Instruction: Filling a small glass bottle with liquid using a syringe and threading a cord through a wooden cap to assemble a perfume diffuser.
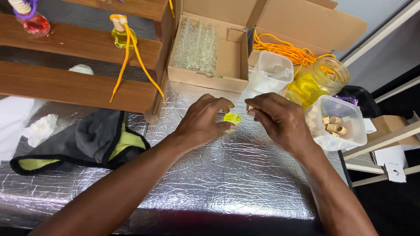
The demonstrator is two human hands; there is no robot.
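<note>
Small yellow-filled glass bottle, head view, sits pinched in the left hand fingertips over the foil-covered table, neck seemingly pointing right toward the right hand, whose fingers pinch a small wooden cap — capping looks underway, next needing careful alignment.

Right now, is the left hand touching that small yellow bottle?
Touching. The head view shows the left hand with its thumb and fingertips closed around the small yellow bottle, no gap between them, above the foil-covered table.
</note>
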